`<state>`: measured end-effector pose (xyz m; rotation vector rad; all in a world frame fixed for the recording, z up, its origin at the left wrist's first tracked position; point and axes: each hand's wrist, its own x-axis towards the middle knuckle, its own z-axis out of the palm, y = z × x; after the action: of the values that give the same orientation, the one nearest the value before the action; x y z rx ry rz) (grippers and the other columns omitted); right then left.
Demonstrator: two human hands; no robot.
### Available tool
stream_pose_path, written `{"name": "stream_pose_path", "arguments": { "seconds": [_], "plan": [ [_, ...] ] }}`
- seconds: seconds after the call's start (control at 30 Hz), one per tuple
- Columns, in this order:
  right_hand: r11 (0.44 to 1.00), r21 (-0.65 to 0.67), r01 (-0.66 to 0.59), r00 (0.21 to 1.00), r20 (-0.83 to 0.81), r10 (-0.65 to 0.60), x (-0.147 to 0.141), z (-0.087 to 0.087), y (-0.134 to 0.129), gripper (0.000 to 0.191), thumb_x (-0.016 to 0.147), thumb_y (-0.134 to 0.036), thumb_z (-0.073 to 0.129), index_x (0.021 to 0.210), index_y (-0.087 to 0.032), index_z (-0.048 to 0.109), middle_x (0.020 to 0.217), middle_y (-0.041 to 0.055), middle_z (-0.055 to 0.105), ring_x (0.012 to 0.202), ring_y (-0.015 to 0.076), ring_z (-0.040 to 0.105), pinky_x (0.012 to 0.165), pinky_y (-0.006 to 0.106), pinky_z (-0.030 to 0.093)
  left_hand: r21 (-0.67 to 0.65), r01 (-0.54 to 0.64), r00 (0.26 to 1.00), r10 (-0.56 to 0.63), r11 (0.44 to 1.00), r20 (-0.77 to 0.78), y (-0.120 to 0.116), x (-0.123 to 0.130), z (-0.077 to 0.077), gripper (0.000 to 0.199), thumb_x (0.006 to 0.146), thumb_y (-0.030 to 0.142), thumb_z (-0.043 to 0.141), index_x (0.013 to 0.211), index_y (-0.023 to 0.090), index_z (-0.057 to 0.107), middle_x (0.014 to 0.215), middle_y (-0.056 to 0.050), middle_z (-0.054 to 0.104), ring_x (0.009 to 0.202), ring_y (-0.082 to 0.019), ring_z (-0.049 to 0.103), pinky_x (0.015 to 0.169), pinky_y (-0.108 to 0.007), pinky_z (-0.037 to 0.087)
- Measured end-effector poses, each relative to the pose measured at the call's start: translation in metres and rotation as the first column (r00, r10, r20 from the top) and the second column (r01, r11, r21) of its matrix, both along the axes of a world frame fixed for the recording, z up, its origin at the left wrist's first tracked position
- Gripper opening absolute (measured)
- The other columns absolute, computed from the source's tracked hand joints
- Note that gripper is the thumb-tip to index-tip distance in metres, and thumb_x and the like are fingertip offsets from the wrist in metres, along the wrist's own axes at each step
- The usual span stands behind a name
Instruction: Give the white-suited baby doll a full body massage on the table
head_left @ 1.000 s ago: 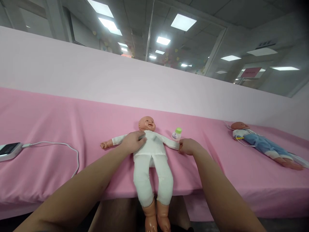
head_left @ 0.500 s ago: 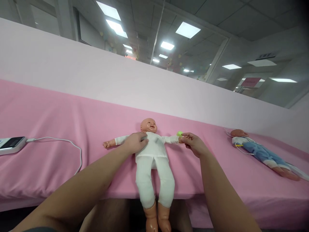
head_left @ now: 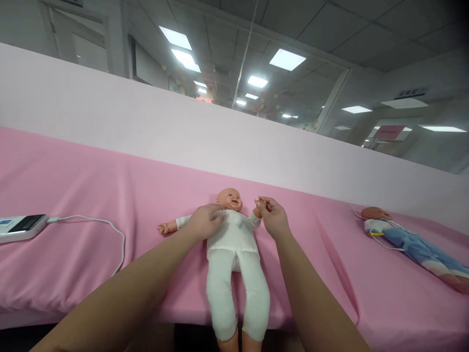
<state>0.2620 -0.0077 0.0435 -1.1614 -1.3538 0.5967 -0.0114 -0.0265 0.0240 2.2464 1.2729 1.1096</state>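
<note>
A baby doll in a white top and white trousers lies on its back on the pink-covered table, its face up. My left hand rests on the doll's chest and shoulder near the neck, fingers bent; whether they grip the cloth is unclear. My right hand pinches the doll's small hand, whose arm is bent upward beside the head. The doll's other arm lies stretched out on the sheet. Its feet are cut off by the lower edge of the picture.
A white device with a dark screen and white cable lies on the pink sheet at the left. Another doll in blue lies at the right. Behind runs a pale wall below glass.
My right hand has moved inward, toward the doll's head, bending its arm that was stretched out. The green item by my right hand no longer shows. The view has shifted slightly.
</note>
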Motion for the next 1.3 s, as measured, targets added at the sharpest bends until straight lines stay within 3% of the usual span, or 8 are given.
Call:
{"name": "stream_pose_path", "arguments": {
  "seconds": [0.23, 0.37, 0.53, 0.63, 0.8, 0.97, 1.17, 1.3],
  "plan": [
    [0.999, -0.021, 0.040, 0.995, 0.093, -0.038, 0.005, -0.029, 0.000, 0.048, 0.083, -0.062, 0.072, 0.113, -0.023, 0.072, 0.119, 0.0086, 0.075, 0.111, 0.0246, 0.071, 0.099, 0.039, 0.057, -0.158, -0.435, 0.895, 0.407, 0.886, -0.181, 0.027, -0.060, 0.015, 0.048, 0.082, 0.040, 0.064, 0.126, 0.023, 0.072, 0.137, -0.011, 0.070, 0.123, -0.034, 0.066, 0.094, -0.039, 0.056],
    [0.990, -0.090, 0.109, 0.993, 0.062, -0.103, 0.026, -0.033, 0.008, 0.049, 0.082, -0.061, 0.072, 0.111, -0.022, 0.072, 0.112, 0.0081, 0.077, 0.104, 0.0250, 0.073, 0.089, 0.036, 0.059, -0.400, -0.439, 0.896, 0.358, 0.804, -0.265, 0.033, -0.097, 0.023, 0.052, 0.058, 0.036, 0.085, 0.108, 0.025, 0.073, 0.098, -0.012, 0.078, 0.082, -0.034, 0.076, 0.066, -0.038, 0.056],
    [0.978, -0.149, 0.148, 0.988, 0.069, -0.139, 0.040, -0.038, 0.018, 0.044, 0.084, -0.058, 0.068, 0.109, -0.022, 0.072, 0.110, 0.0079, 0.077, 0.098, 0.0241, 0.073, 0.078, 0.032, 0.059, -0.734, -0.272, 0.961, 0.212, 0.623, -0.177, 0.026, -0.110, 0.022, 0.055, 0.051, 0.031, 0.091, 0.101, 0.025, 0.067, 0.049, -0.001, 0.056, 0.040, -0.028, 0.057, 0.045, -0.037, 0.043],
    [0.965, -0.230, 0.125, 0.991, 0.079, -0.109, 0.043, -0.039, 0.019, 0.043, 0.084, -0.059, 0.066, 0.104, -0.021, 0.072, 0.105, 0.0084, 0.077, 0.094, 0.0242, 0.072, 0.073, 0.031, 0.058, -0.743, -0.227, 0.974, 0.136, 0.630, -0.182, 0.024, -0.107, 0.020, 0.044, 0.051, 0.027, 0.089, 0.088, 0.027, 0.065, 0.044, 0.002, 0.050, 0.038, -0.024, 0.050, 0.044, -0.033, 0.036],
    [0.923, -0.384, 0.005, 0.995, -0.090, -0.043, 0.042, -0.041, 0.022, 0.047, 0.085, -0.059, 0.065, 0.111, -0.020, 0.074, 0.115, 0.0105, 0.076, 0.098, 0.0248, 0.071, 0.070, 0.030, 0.057, -0.546, -0.408, 0.899, 0.219, 0.732, -0.379, 0.029, -0.100, 0.019, 0.029, 0.057, 0.037, 0.083, 0.074, 0.025, 0.062, 0.055, -0.004, 0.058, 0.053, -0.029, 0.062, 0.051, -0.035, 0.041],
    [0.908, -0.419, 0.027, 0.977, -0.180, -0.112, 0.046, -0.050, 0.034, 0.043, 0.086, -0.050, 0.059, 0.118, -0.024, 0.074, 0.122, 0.0068, 0.075, 0.101, 0.0224, 0.072, 0.073, 0.029, 0.058, -0.318, -0.547, 0.817, 0.413, 0.774, -0.402, 0.038, -0.099, 0.014, 0.043, 0.062, 0.053, 0.080, 0.094, 0.026, 0.068, 0.086, -0.008, 0.075, 0.072, -0.030, 0.070, 0.058, -0.034, 0.045],
    [0.888, -0.457, 0.053, 0.978, -0.158, -0.139, 0.056, -0.060, 0.042, 0.048, 0.088, -0.053, 0.057, 0.126, -0.027, 0.070, 0.136, 0.0055, 0.070, 0.106, 0.0227, 0.072, 0.071, 0.029, 0.060, -0.214, -0.591, 0.774, 0.473, 0.777, -0.420, 0.045, -0.103, 0.005, 0.057, 0.070, 0.067, 0.073, 0.109, 0.025, 0.067, 0.111, -0.012, 0.075, 0.090, -0.033, 0.070, 0.061, -0.034, 0.046],
    [0.887, -0.458, 0.056, 0.975, -0.165, -0.147, 0.061, -0.064, 0.045, 0.048, 0.087, -0.052, 0.058, 0.125, -0.026, 0.072, 0.137, 0.0061, 0.069, 0.108, 0.0228, 0.071, 0.071, 0.029, 0.060, -0.254, -0.581, 0.804, 0.495, 0.774, -0.330, 0.047, -0.103, 0.003, 0.052, 0.077, 0.064, 0.071, 0.112, 0.025, 0.067, 0.121, -0.011, 0.074, 0.095, -0.031, 0.070, 0.063, -0.033, 0.048]
  ]
}}
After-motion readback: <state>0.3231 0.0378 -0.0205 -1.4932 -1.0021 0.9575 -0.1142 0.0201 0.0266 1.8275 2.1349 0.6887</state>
